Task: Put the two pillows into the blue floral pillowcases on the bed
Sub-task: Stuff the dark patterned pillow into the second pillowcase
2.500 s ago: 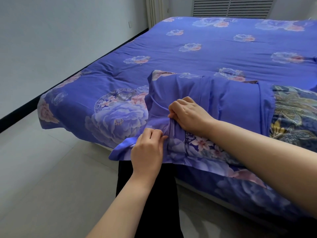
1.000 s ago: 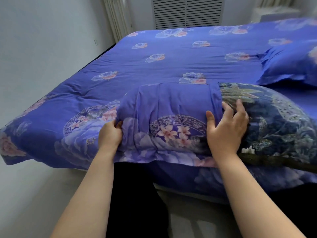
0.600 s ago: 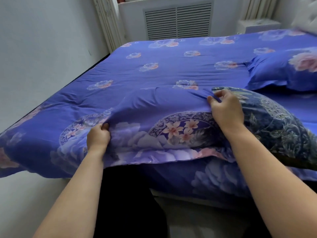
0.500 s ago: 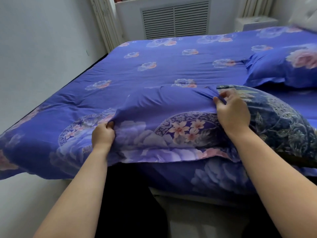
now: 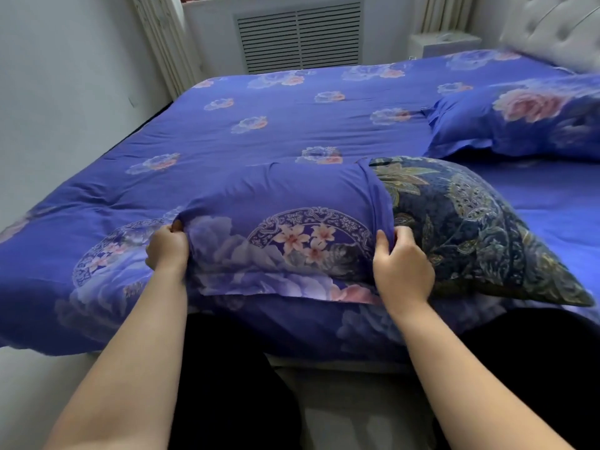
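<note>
A dark-patterned pillow [image 5: 470, 228] lies at the bed's near edge, its left half inside a blue floral pillowcase [image 5: 285, 219]. My left hand [image 5: 167, 246] grips the closed left end of the case. My right hand [image 5: 402, 264] grips the open hem of the case where it meets the pillow. The pillow's right half sticks out bare. A second pillow in a blue floral case [image 5: 519, 118] rests farther back on the right.
The bed [image 5: 276, 118] carries a blue floral cover. A white wall runs along the left, a slatted radiator cover [image 5: 298, 35] stands behind, and a tufted headboard [image 5: 558, 24] is at the far right. My dark trousers press against the bed edge.
My right hand dropped from the top of the case's opening to its front lower hem. The left hand kept its grip on the closed end. My view tilted up and rightward.
</note>
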